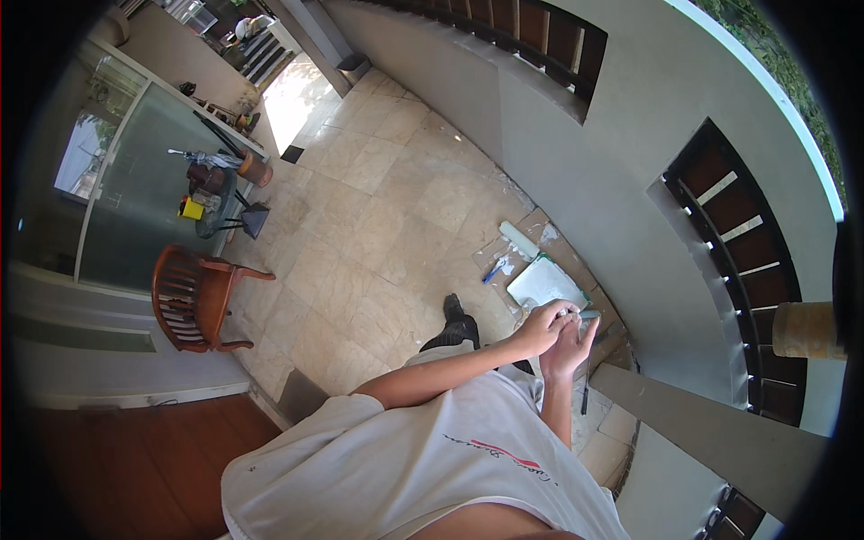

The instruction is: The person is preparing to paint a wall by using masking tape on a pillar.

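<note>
My left hand [542, 329] and my right hand [564, 352] meet in front of me, fingertips touching, above a paint tray. A small pale thing may be between the fingers, but they hide it. Past the fingertips shows a pale green cylinder [590, 314], partly covered; whether I hold it is unclear. White paint coats the tray [548, 282], which has a green rim. Beyond it lies a pale green paint roller cover [519, 238]. A blue-handled brush [494, 271] rests left of the tray. Paint-spotted cardboard [579, 262] lies beneath these. A thin dark pole [585, 395] appears below my right hand.
A grey wall [553, 162] with slatted openings runs along the right. On the left stand a wooden armchair [196, 297], a small table [214, 219] with pots and an umbrella, and a dustpan [254, 219]. A person [250, 27] is near distant steps.
</note>
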{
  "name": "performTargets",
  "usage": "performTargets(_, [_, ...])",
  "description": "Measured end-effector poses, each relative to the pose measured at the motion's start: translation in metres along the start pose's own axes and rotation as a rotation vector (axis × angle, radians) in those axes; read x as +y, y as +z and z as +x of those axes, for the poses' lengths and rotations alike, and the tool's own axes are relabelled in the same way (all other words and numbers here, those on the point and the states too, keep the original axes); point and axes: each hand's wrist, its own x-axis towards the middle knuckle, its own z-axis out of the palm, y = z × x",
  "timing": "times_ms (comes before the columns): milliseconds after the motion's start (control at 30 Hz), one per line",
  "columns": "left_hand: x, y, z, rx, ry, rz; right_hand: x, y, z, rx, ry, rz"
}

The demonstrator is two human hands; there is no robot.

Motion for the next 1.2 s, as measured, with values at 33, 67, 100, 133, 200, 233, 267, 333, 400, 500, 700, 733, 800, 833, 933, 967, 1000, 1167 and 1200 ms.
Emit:
performTargets(33, [0.006, 0.001, -0.003, -0.003, -0.007, -0.002, 0.000, -0.001, -0.002, 0.009, -0.019, -0.031])
performTargets(67, [0.011, 0.002, -0.003, 0.026, -0.014, -0.009, 0.000, -0.002, -0.004, 0.018, -0.038, -0.061])
performTargets(100, [0.014, 0.001, -0.004, 0.055, -0.022, -0.012, 0.001, -0.001, -0.004, 0.026, -0.055, -0.089])
performTargets(133, [0.011, 0.003, -0.004, 0.064, -0.034, -0.001, 0.003, 0.004, -0.006, 0.093, -0.052, -0.118])
performTargets(200, [0.011, 0.004, -0.005, 0.088, -0.010, 0.000, 0.004, -0.002, -0.007, 0.054, -0.055, -0.103])
performTargets(233, [0.012, 0.003, -0.006, 0.115, 0.022, -0.001, 0.005, -0.005, -0.007, 0.007, -0.061, -0.091])
performTargets(267, [0.012, 0.004, -0.004, 0.112, 0.012, 0.003, 0.004, -0.007, -0.005, 0.013, -0.049, -0.087])
performTargets(333, [0.016, 0.001, -0.002, 0.133, -0.042, -0.044, 0.005, 0.008, -0.006, 0.053, -0.048, -0.079])
performTargets(400, [0.024, -0.005, 0.001, 0.115, -0.075, -0.050, 0.005, 0.018, -0.005, 0.026, -0.055, -0.102])
performTargets(500, [0.019, -0.012, 0.005, 0.096, -0.095, -0.034, 0.011, 0.021, -0.001, -0.011, -0.074, -0.139])
performTargets(700, [0.001, -0.040, 0.024, 0.059, -0.278, -0.062, 0.036, 0.058, 0.005, 0.144, -0.096, -0.361])
performTargets(733, [0.006, -0.046, 0.028, 0.020, -0.353, -0.097, 0.034, 0.053, 0.007, 0.129, -0.069, -0.441])
performTargets(800, [-0.005, -0.054, 0.036, -0.005, -0.249, -0.123, 0.040, 0.053, 0.011, 0.180, -0.124, -0.461])
performTargets(833, [0.001, -0.060, 0.040, -0.049, -0.281, -0.201, 0.040, 0.049, 0.013, 0.214, -0.157, -0.457])
performTargets(933, [0.000, -0.083, 0.052, -0.103, -0.229, -0.409, 0.036, 0.049, 0.016, 0.231, -0.307, -0.549])
performTargets(967, [-0.007, -0.089, 0.057, -0.120, -0.210, -0.477, 0.036, 0.058, 0.018, 0.272, -0.345, -0.546])
performTargets(1000, [-0.001, -0.093, 0.059, -0.159, -0.176, -0.412, 0.034, 0.065, 0.017, 0.354, -0.398, -0.551])
performTargets(1167, [0.010, -0.107, 0.061, -0.182, -0.002, -0.271, 0.047, 0.079, 0.015, 0.537, -0.759, -0.631])
performTargets(1200, [0.012, -0.109, 0.060, -0.197, -0.005, -0.277, 0.051, 0.078, 0.014, 0.510, -0.747, -0.603])
